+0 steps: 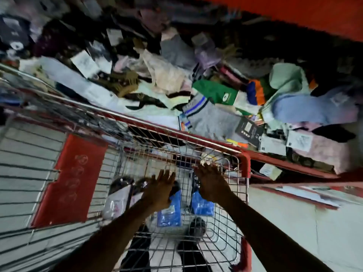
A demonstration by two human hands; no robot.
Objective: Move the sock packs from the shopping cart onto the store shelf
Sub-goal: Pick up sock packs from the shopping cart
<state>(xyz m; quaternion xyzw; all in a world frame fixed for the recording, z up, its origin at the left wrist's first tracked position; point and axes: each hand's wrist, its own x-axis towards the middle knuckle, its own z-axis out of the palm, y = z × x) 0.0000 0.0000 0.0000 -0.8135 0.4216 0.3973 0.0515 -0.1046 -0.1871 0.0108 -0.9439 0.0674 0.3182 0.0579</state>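
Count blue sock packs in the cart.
2. One blue pack lies under the left hand; the other blue pack lies under the right hand. The hands may hide more.

Both hands, left (159, 188) and right (211, 182), reach spread-fingered into the shopping cart (245, 163) over blue sock packs (170, 212).

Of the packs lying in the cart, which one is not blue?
The white and black pack, left of the left hand. The other two packs are blue and lie between the hands.
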